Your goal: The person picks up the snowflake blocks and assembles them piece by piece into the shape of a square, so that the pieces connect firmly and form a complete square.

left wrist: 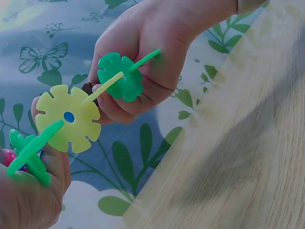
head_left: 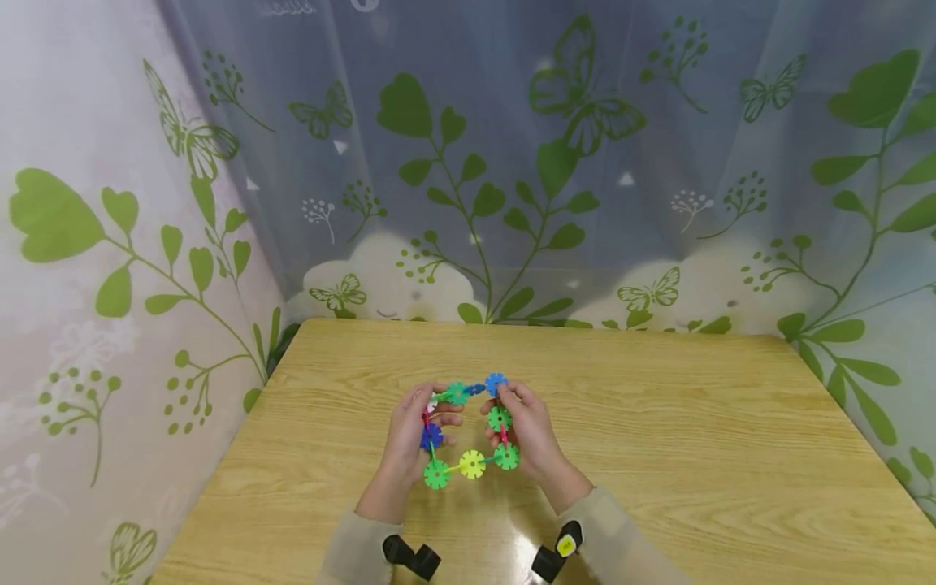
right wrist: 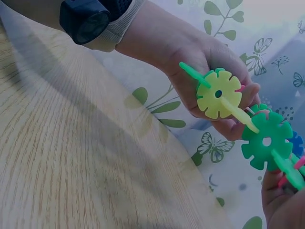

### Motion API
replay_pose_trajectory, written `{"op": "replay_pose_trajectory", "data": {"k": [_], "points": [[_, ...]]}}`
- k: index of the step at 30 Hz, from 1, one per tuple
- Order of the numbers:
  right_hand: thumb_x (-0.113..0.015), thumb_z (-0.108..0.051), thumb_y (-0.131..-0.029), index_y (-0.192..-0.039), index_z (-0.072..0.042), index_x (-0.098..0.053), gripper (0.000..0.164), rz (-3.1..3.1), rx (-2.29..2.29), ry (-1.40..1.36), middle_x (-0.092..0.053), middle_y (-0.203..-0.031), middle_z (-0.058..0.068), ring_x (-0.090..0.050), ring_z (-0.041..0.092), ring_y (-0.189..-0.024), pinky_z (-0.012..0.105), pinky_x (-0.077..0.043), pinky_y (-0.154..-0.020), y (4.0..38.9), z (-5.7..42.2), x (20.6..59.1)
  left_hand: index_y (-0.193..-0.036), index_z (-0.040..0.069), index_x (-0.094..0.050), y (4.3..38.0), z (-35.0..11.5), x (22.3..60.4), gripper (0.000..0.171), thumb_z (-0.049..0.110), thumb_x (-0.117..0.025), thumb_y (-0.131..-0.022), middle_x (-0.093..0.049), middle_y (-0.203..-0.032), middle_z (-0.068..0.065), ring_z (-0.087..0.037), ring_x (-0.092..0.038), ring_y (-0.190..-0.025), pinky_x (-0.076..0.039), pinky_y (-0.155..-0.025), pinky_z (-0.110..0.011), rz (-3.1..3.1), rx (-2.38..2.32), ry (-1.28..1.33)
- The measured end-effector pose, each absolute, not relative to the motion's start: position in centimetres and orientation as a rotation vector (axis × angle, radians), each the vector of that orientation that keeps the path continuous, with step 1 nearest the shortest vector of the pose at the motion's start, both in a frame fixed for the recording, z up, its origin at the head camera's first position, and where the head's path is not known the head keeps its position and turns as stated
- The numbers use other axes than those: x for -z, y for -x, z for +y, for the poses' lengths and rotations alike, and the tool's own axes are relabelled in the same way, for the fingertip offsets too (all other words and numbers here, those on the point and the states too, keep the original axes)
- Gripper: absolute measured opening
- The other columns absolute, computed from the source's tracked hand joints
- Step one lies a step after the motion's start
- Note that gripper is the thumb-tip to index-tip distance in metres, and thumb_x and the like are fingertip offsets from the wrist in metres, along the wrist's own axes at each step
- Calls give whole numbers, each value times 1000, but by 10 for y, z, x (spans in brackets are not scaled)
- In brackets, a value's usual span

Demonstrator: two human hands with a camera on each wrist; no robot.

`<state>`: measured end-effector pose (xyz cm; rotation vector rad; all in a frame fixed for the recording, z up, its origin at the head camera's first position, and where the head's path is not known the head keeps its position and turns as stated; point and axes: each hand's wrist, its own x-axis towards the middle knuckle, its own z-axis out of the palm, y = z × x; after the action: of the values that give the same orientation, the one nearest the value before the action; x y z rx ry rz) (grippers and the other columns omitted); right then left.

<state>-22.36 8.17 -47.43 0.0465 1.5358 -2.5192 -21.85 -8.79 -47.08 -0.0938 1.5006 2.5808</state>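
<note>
A loop of plastic snowflake discs is held up above the table between both hands. Along its lower side are a yellow disc [head_left: 472, 464] and a green disc [head_left: 437, 474]; a blue disc [head_left: 496, 383] sits at the upper right. My left hand [head_left: 400, 439] grips the left side, where a dark blue disc [head_left: 431, 437] shows. At the right side, my right hand [head_left: 539, 435] pinches the loop near the blue disc, its thumb on that disc. Fingers partly hide both sides, so I cannot tell whether every disc there is joined. In the left wrist view, the yellow disc [left wrist: 71, 119] hangs between the hands.
The wooden table [head_left: 658, 422] stretches out beneath and around both hands. Behind it hangs a patterned curtain [head_left: 468, 162] with leaves and butterflies, and another printed cloth [head_left: 110, 325] hangs on the left. Each sleeve carries a black wrist camera [head_left: 411, 557].
</note>
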Motion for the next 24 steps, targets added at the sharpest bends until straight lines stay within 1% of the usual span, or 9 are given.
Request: {"op": "replay_pose_trajectory", "data": {"k": [3, 6, 11, 14, 16, 21, 24], "points": [[-50, -26, -97, -96, -5, -49, 21, 1534, 2511, -53, -58, -81, 14, -52, 15, -46, 20, -45, -39, 224, 82, 474, -101, 8, -56, 219, -87, 470, 24, 29, -44, -99, -64, -81, -12, -17, -62, -64, -51, -44, -25, 1525, -2576, 108], [-49, -26, -98, -97, -4, -49, 21, 1555, 2493, -53, -58, -82, 14, -52, 15, -46, 21, -45, -40, 224, 83, 474, -102, 6, -55, 219, -87, 470, 26, 30, -44, -99, -64, -81, -12, -18, -62, -65, -51, -44, -25, 1530, -2578, 113], [-48, -26, -98, -105, 5, -44, 32, 1591, 2467, -49, -59, -81, 12, -53, 14, -47, 20, -45, -41, 224, 84, 476, -104, 5, -55, 219, -87, 471, 29, 32, -46, -99, -64, -82, -12, -18, -62, -65, -51, -44, -25, 1539, -2572, 111], [-47, -24, -98, -106, 7, -43, 33, 1582, 2472, -47, -59, -81, 14, -53, 15, -47, 20, -45, -41, 223, 84, 476, -106, 5, -55, 219, -87, 472, 30, 33, -46, -98, -63, -84, -13, -17, -62, -65, -51, -44, -25, 1545, -2570, 104], [-47, -23, -98, -103, 5, -45, 29, 1575, 2477, -39, -58, -82, 15, -53, 15, -47, 20, -45, -40, 223, 84, 477, -106, 4, -55, 219, -86, 472, 31, 33, -45, -99, -63, -84, -13, -17, -62, -65, -51, -44, -25, 1541, -2574, 98], [-48, -24, -98, -101, 3, -47, 27, 1583, 2469, -8, -57, -82, 16, -53, 14, -48, 20, -45, -39, 222, 84, 479, -106, 6, -54, 218, -86, 472, 31, 34, -44, -99, -62, -86, -14, -18, -62, -66, -51, -44, -25, 1567, -2553, 81], [-48, -25, -98, -99, 0, -49, 26, 1611, 2459, -1, -56, -84, 20, -53, 15, -48, 21, -45, -40, 222, 84, 481, -107, 7, -52, 219, -85, 472, 34, 38, -42, -99, -59, -93, -21, -20, -62, -67, -52, -45, -26, 1619, -2511, 53]]}}
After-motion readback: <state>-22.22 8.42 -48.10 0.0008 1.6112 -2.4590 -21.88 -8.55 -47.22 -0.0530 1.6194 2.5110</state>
